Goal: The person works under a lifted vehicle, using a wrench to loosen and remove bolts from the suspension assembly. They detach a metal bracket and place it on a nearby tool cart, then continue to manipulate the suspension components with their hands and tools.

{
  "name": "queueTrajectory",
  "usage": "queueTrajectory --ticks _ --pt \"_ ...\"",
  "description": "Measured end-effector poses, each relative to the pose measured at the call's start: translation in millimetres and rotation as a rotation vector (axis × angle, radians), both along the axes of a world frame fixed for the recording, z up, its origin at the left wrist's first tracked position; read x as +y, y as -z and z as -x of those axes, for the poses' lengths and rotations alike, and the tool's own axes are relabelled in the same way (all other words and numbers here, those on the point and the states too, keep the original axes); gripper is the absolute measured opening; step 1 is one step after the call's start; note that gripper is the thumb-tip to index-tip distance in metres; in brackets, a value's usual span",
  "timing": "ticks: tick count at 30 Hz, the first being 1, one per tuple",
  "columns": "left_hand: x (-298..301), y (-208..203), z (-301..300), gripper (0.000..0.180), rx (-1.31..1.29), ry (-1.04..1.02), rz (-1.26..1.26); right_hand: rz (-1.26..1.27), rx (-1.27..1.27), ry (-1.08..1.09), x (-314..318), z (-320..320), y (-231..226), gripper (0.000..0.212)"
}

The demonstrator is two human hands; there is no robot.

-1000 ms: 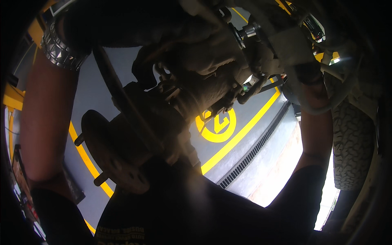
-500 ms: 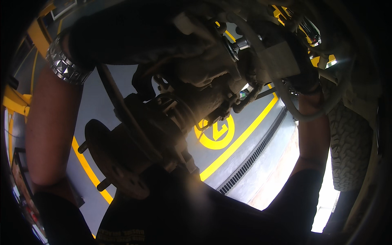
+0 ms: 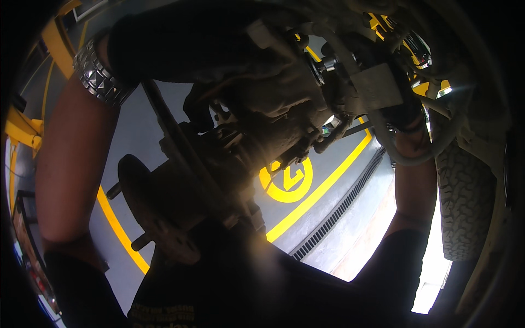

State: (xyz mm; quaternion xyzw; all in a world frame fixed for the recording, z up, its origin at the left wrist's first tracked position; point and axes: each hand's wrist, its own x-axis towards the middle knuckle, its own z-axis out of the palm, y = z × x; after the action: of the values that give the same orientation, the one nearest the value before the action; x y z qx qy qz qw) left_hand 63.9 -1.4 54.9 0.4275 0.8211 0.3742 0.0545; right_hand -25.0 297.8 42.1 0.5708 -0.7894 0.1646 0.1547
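My left hand [image 3: 164, 46], in a black glove below a metal wristband [image 3: 99, 74], reaches in from the upper left across the top of a dirty wheel hub assembly. Its fingers are lost in shadow. My right hand [image 3: 402, 112], dark-gloved too, reaches up behind a grey rectangular plate [image 3: 377, 87] and a curved hose [image 3: 407, 158]; its fingers are hidden. Between the hands, a shiny metal cylinder [image 3: 330, 63] shows among the suspension parts. The hub flange [image 3: 136, 191], with wheel studs sticking out, faces left below my left hand.
A treaded tyre [image 3: 467, 208] stands at the right, beside my right forearm. Yellow lift arms [image 3: 22, 131] are at the left edge. Below lies a grey floor with yellow lines [image 3: 322, 191] and a drain grate [image 3: 339, 213]. A dark bar [image 3: 175, 147] slants past the hub.
The view has shifted slightly. My left wrist appears a little farther right, and my right wrist slightly farther left. Both hands stay among the same parts.
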Motion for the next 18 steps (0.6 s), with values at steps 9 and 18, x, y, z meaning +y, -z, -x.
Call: queueTrajectory --ticks 9,18 --pt "-0.6 -6.3 -2.8 0.061 -0.01 -0.061 0.068 -0.302 0.52 -0.036 -6.1 8.1 -16.3 0.045" --pt "-0.8 26.2 24.2 0.059 0.462 0.018 0.094 -0.288 0.281 0.048 -10.1 -0.1 -16.4 0.045"
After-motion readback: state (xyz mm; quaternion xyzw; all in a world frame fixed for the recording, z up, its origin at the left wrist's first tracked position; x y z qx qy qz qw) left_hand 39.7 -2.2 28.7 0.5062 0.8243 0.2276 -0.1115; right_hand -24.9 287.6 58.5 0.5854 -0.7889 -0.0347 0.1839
